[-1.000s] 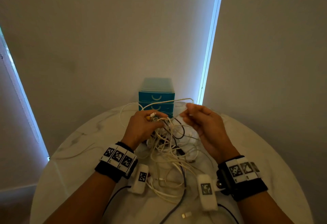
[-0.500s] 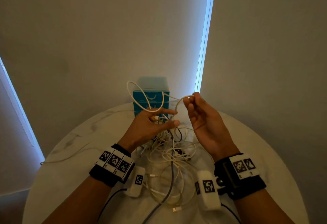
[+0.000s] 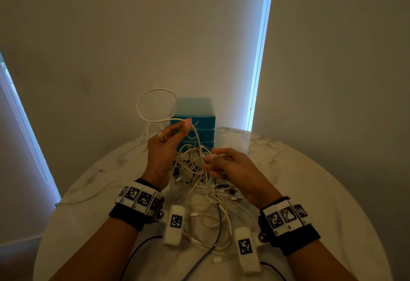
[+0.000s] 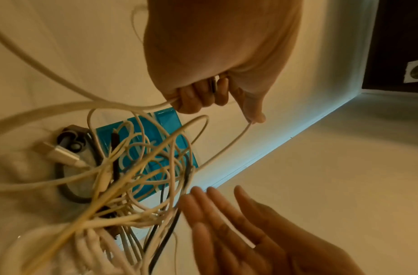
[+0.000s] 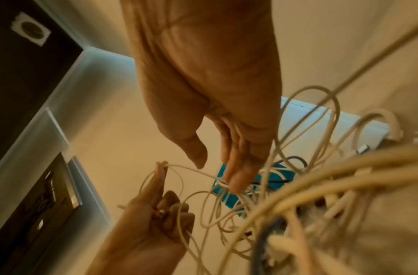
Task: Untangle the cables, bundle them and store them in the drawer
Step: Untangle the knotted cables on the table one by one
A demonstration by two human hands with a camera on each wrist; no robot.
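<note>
A tangle of white cables (image 3: 199, 183) with one dark grey cable (image 3: 218, 225) lies mid-table in front of a teal drawer unit (image 3: 196, 123), whose drawers are closed. My left hand (image 3: 177, 130) is raised above the pile. It grips a white cable (image 3: 155, 103) that arcs up in a loop to its left. From the wrist, the left hand (image 4: 203, 100) has its fingers curled round that cable (image 4: 123, 106). My right hand (image 3: 213, 163) is low at the pile. Its straight fingers (image 5: 238, 167) reach among the strands and hold nothing.
The round marble table (image 3: 306, 181) stands against a pale wall, with the drawer unit at its far edge. One thin cable (image 3: 88, 197) trails off the table's left side. A loose white plug (image 3: 216, 259) lies near the front edge.
My left hand has risen to the left, lifting the white cable's loop higher. My right hand has let go of that cable and dropped to the tangle.
</note>
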